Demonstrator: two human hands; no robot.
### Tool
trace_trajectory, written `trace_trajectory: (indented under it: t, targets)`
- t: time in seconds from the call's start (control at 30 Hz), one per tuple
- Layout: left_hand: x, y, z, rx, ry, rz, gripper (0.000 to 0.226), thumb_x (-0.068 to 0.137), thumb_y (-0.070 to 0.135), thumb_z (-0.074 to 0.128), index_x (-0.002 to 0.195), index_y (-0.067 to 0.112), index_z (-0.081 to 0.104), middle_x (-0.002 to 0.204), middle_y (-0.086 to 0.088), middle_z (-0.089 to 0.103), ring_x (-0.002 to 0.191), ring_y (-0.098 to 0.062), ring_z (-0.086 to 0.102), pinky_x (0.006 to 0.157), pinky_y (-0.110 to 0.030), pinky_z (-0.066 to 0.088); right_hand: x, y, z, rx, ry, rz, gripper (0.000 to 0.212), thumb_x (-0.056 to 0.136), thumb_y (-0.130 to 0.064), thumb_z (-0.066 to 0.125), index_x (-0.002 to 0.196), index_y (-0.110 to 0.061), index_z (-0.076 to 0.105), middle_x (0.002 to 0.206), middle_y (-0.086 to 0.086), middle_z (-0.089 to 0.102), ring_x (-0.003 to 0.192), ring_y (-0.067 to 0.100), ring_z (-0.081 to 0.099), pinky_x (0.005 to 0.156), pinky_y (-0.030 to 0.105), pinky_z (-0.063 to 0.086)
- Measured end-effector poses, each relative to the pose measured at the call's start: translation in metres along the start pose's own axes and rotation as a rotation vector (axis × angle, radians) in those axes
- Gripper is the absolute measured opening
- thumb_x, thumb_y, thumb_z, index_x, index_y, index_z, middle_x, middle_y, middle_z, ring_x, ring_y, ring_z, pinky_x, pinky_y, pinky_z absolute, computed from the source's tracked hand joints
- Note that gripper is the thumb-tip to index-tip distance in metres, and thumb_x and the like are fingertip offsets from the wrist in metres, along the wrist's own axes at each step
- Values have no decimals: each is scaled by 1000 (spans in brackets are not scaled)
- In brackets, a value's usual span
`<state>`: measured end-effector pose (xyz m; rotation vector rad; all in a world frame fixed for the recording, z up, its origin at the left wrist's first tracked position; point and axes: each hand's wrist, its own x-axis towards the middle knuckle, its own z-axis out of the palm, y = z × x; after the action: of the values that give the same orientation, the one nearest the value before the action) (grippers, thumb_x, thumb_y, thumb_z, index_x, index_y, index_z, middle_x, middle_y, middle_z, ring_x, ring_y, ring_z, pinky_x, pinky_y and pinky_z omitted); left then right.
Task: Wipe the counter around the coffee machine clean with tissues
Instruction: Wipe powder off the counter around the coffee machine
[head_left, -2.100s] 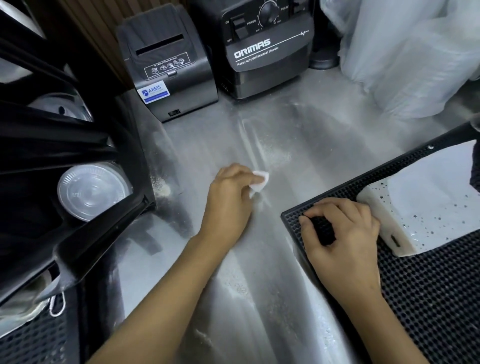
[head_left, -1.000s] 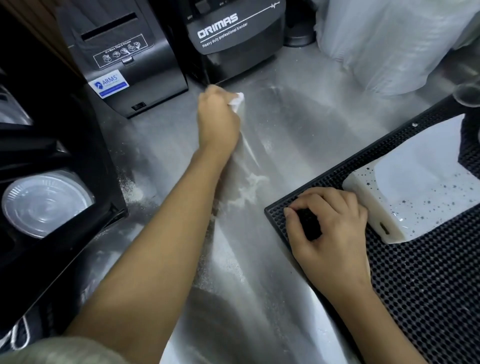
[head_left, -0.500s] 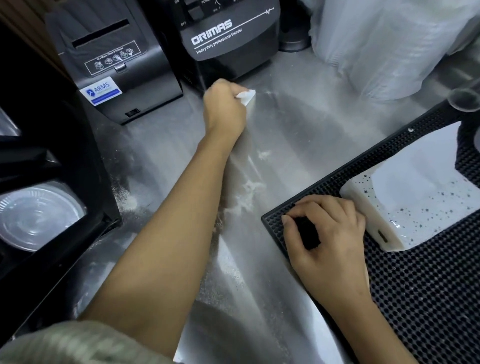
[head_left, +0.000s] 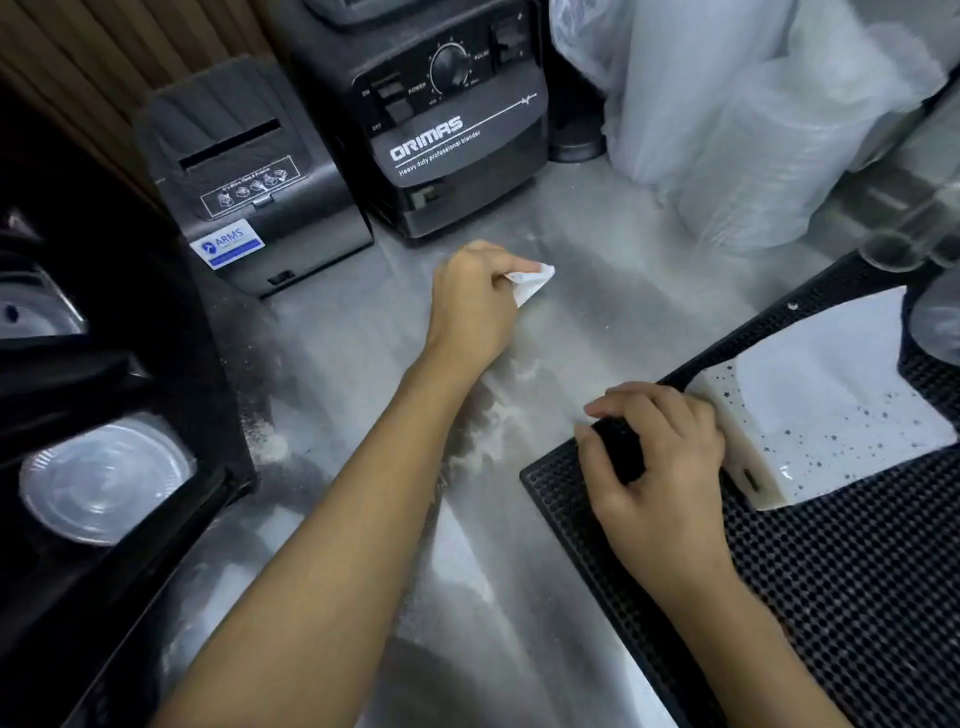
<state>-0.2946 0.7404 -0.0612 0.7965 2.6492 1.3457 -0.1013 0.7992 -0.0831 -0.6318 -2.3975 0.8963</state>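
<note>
Left hand (head_left: 475, 301) had its fingers clenched on the tissue (head_left: 532, 283), right hand (head_left: 654, 457) gripped the mat (head_left: 831, 597) edge. That tiny wad could've just shoved powder (head_left: 488, 431) under the blender (head_left: 457, 140).

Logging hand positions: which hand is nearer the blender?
Left. The left hand, gripping a tissue, is on the counter just in front of the blender. The right hand is farther back toward the person, gripping the mat corner.
</note>
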Motion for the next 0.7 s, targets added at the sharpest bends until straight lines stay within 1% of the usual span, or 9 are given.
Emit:
trace_trajectory:
  t: [0.07, 0.1, 0.2, 0.27, 0.37, 0.47, 0.57, 0.63, 0.7]
  targets:
    - [18, 5, 10, 9, 25, -15, 30, 85, -3, 55, 97, 14, 77, 92, -4, 62, 81, -11, 56, 72, -16, 42, 15, 6, 3, -3, 26, 0, 16, 83, -23, 64, 98, -20, 67, 104, -8, 60, 101, 18, 48, 91, 24, 26]
    - [25, 5, 16, 2, 36, -19, 28, 85, -2, 56, 96, 13, 77, 93, -6, 62, 84, -16, 57, 73, -16, 42, 21, 9, 5, -1, 34, 4, 17, 83, -23, 63, 99, -19, 67, 104, -8, 58, 101, 19, 49, 90, 25, 27]
    - [37, 4, 35, -7, 19, -15, 20, 85, 4, 61, 94, 10, 78, 93, -10, 63, 83, -21, 59, 71, -22, 44, 29, 12, 10, -6, 73, 35, 15, 84, -23, 61, 99, -19, 65, 104, -11, 55, 100, 18, 48, 88, 24, 28]
    - [42, 2, 45, 28, -12, 0, 25, 83, 8, 55, 93, 10, 78, 93, -12, 65, 83, -23, 60, 68, -25, 43, 31, 13, 12, -15, 84, 53, 17, 85, -24, 61, 101, -19, 65, 107, -8, 57, 102, 14, 45, 90, 26, 29]
    - [48, 1, 50, 56, -77, 58, 42, 70, 16, 43, 90, 11, 79, 90, -14, 68, 85, -29, 63, 74, -35, 50, 31, 14, 12, 3, 95, 73, 22, 85, -25, 61, 105, -17, 64, 113, -7, 56, 105, 8, 40, 94, 32, 35]
    - [32, -3, 41, 76, -142, 145, 41, 70, 11, 42, 87, 9, 79, 91, -14, 70, 87, -31, 63, 77, -39, 51, 32, 13, 12, 1, 91, 75, 24, 85, -26, 62, 107, -17, 63, 115, -6, 56, 108, 11, 43, 96, 35, 36]
    - [-13, -7, 20, 39, -164, 202, 36, 72, -3, 47, 86, 7, 78, 90, -9, 70, 88, -23, 63, 79, -33, 51, 32, 12, 11, -18, 81, 75, 25, 84, -26, 62, 108, -17, 63, 116, -3, 58, 108, 14, 45, 95, 35, 35]
    - [-38, -9, 2, 21, -225, 125, 37, 73, -10, 49, 83, 9, 78, 89, -4, 69, 84, -9, 61, 73, -15, 46, 32, 10, 11, -26, 75, 80, 25, 84, -26, 62, 107, -16, 63, 116, -1, 58, 108, 14, 46, 96, 34, 33]
    - [-35, -6, -8, -47, -309, 16, 42, 75, -17, 50, 82, 13, 79, 89, 1, 69, 78, -2, 61, 66, -8, 42, 32, 9, 11, -32, 79, 82, 26, 84, -27, 61, 107, -16, 63, 116, -2, 58, 108, 13, 45, 96, 34, 33]
